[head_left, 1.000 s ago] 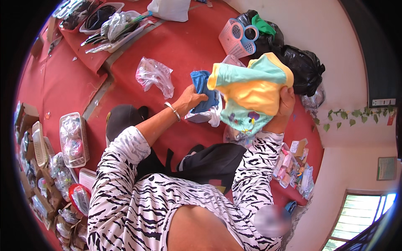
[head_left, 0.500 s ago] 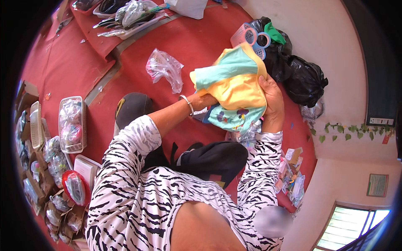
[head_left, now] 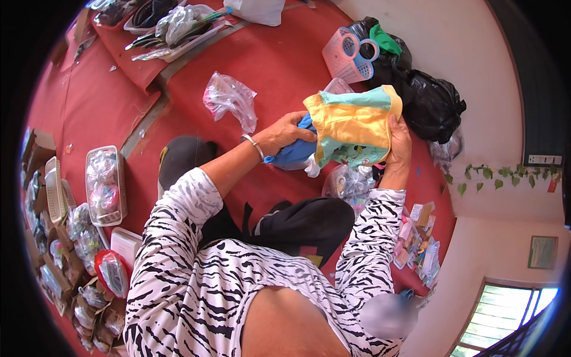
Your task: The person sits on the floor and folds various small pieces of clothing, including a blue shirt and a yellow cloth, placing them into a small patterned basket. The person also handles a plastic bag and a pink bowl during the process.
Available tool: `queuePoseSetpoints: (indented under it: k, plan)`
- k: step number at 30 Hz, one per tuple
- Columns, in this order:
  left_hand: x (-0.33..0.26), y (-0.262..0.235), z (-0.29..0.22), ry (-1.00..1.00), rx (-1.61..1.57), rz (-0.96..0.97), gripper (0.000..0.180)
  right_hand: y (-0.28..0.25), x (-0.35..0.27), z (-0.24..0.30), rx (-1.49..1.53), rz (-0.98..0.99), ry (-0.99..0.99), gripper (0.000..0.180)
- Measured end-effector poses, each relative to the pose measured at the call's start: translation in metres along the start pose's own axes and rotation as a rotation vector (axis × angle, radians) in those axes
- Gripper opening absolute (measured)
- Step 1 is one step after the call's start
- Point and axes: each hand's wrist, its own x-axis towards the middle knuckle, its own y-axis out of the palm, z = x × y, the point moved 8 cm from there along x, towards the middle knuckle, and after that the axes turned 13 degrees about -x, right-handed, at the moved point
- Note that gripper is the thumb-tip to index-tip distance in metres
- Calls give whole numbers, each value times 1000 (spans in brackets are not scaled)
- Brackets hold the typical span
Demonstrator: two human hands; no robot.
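My right hand (head_left: 399, 140) grips the right edge of a small yellow and mint-green cloth garment (head_left: 351, 122), its thumb pressed on the band. A printed pattern shows on the garment's lower green part. To its left, my left hand (head_left: 284, 135), with a bangle at the wrist, is closed on a blue cloth (head_left: 292, 153). That blue cloth reaches to the garment's left edge; whether the two are joined is hidden. Both hands hold the cloth raised over the red floor covering. Below it lies a clump of clear plastic packaging (head_left: 350, 181).
A clear plastic bag (head_left: 229, 100) lies beyond my left hand. A pink and blue basket (head_left: 348, 56) and black bags (head_left: 437, 110) stand by the wall. Small packets (head_left: 419, 244) lie near my right elbow. A white basket (head_left: 106, 185) and several filled boxes are at left.
My left hand has come out from behind the garment and moved up, now holding blue cloth that was hidden. The garment has shifted right and turned in my right hand.
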Motion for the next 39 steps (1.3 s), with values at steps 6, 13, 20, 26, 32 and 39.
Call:
queuePoseSetpoints:
  k: [6,13,20,26,32,39]
  plan:
    - [-5,2,5,-115,-159,14,54,12,-2,3,-78,41,4,31]
    - [-3,24,-17,174,-29,137,50,23,-1,7,-192,68,-20,29]
    - [1,6,-13,102,-87,-39,43,0,10,-7,-226,62,76,31]
    - [-2,10,-9,1,-203,20,50,5,8,-18,-18,91,194,33]
    - [-6,7,-6,-67,-328,16,55,2,1,-10,36,84,178,37]
    - [-3,18,-5,-96,-480,90,73,2,-2,-12,76,48,194,34]
